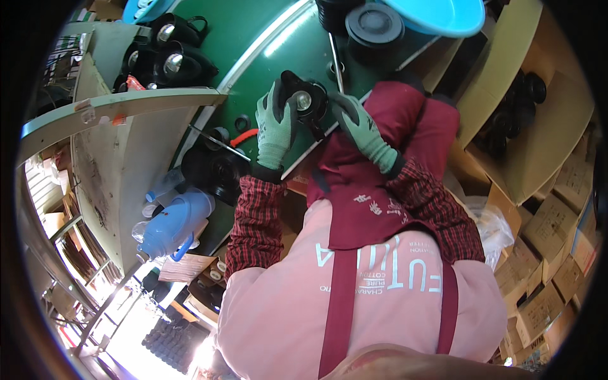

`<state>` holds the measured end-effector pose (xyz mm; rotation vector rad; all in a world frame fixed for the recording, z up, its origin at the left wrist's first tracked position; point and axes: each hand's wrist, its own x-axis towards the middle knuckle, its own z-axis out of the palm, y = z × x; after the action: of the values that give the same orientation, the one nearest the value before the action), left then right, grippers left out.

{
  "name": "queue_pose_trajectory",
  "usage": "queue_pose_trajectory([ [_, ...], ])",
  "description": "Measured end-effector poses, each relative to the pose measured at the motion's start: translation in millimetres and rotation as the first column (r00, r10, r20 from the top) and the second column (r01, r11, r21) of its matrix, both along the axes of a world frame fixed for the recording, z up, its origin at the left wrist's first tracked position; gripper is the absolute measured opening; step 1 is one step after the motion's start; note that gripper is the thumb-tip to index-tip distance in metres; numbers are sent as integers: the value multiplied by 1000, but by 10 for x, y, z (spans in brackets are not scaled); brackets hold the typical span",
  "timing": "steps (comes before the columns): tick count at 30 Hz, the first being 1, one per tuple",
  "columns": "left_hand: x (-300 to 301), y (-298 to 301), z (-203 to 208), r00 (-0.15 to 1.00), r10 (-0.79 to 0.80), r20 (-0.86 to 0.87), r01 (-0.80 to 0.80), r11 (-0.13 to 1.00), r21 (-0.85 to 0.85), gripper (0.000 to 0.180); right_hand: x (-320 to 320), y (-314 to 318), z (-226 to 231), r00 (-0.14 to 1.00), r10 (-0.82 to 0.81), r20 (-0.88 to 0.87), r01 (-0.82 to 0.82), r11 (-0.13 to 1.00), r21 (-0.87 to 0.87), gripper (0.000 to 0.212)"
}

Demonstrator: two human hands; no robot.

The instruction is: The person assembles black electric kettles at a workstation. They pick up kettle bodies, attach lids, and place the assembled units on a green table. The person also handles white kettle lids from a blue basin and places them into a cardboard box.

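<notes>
A black jug (314, 109) with a shiny silvery round inside is tilted over the near edge of the green table. My left hand (277, 126), in a pale green knitted glove, grips its side, the fingers closed round the black body. The jug's handle points down toward me. To the right of the jug, my right hand (363, 129) wears a matching glove. Its fingers are stretched forward beside the lower end of a thin metal rod (335, 60); whether they touch the rod I cannot tell.
Several black jugs (174, 62) stand at the upper left. A black round lid (375, 25) and a blue basin (443, 16) are at the far right. An orange-red strip (244, 137) and a black ring (242, 123) lie left. A blue jug (177, 221) and an open carton (538, 126) flank me.
</notes>
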<state>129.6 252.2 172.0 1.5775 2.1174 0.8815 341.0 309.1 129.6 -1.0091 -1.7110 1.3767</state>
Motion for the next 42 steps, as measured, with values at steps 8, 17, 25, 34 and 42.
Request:
queue_pose_trajectory([
  [8, -72, -31, -39, 945, 151, 290, -125, 987, -105, 58, 64, -52, -46, 992, -17, -127, -51, 854, -517, 28],
  [17, -919, 589, 273, 743, 259, 618, -286, 957, -57, 40, 691, -243, -88, 999, -16, -51, 1, 956, -292, 29],
  [25, -2115, 2667, -105, 898, 337, 282, -409, 876, 256, 47, 1417, 602, 39, 708, -643, -293, 419, 716, -559, 31],
  [34, -3216, 3608, -802, 334, 216, -917, -132, 975, 182, 36, 1041, 2357, 306, 724, -680, -115, 376, 529, -760, 97],
  [42, -854, 3295, -130, 962, 15, -271, 181, 707, 683, 33, 925, 2715, 212, 379, -897, -226, 494, 403, -770, 96],
])
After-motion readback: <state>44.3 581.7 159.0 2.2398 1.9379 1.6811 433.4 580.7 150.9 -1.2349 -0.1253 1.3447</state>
